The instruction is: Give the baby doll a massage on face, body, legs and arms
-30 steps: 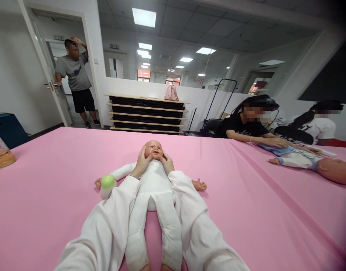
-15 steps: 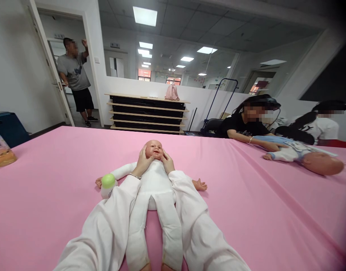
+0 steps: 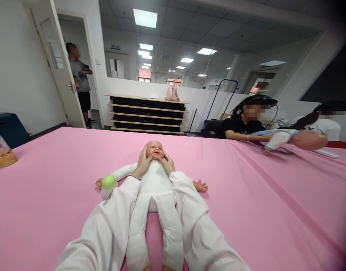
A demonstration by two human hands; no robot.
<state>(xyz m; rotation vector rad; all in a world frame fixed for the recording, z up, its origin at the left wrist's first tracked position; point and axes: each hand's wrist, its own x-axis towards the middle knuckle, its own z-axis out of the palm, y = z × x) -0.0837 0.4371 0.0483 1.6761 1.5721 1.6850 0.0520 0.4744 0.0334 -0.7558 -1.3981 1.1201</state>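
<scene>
A baby doll [image 3: 156, 182] with a white cloth body lies face up on the pink-covered table, its arms spread and its legs toward me. My left hand [image 3: 143, 163] cups one side of the doll's head, its thumb near the chin. On the other cheek, my right hand [image 3: 168, 163] holds the head in the same way. The doll's face [image 3: 155, 148] shows between my hands. Beside my left sleeve is a small bottle with a green cap [image 3: 108, 182], close to one doll hand; the sleeve covers part of it.
A plastic bottle of orange liquid [image 3: 3, 152] stands at the table's left edge. Across the pink cloth [image 3: 235, 195], a person in black [image 3: 240, 124] holds another doll [image 3: 308, 140]. Someone stands in the doorway [image 3: 81, 79]. A low shelf [image 3: 147, 113] is beyond the table.
My hands stay on the doll's head. The co-worker's doll has been lifted off the table and shifted left. The door has swung further across the person in the doorway, whose raised arm is now down.
</scene>
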